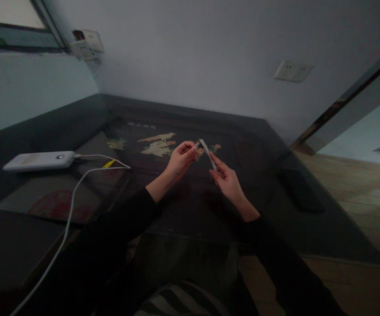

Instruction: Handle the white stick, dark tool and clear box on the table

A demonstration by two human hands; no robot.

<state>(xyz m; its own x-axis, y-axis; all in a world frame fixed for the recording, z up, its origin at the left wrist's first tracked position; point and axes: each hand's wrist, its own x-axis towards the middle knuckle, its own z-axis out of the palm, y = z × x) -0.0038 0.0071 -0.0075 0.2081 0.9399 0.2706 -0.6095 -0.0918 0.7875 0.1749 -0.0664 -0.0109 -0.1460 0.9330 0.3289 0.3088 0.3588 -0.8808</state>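
Observation:
Above the dark table, my right hand (226,175) is closed on a slim, pale, stick-like object (207,152) that slants up to the left. Its exact kind cannot be made out. The fingers of my left hand (182,157) pinch a small dark piece (198,145) at the upper end of the pale object. Whether the two things are joined or only touching is too small to tell. Both hands are close together, fingertips towards each other.
The glossy dark table (252,145) carries a bird-and-flower picture (159,144). To the left lies a white power bank (40,160) with a white cable (73,197) trailing towards me. A flat black object (300,191) rests at the right. Wall sockets (293,71) are behind.

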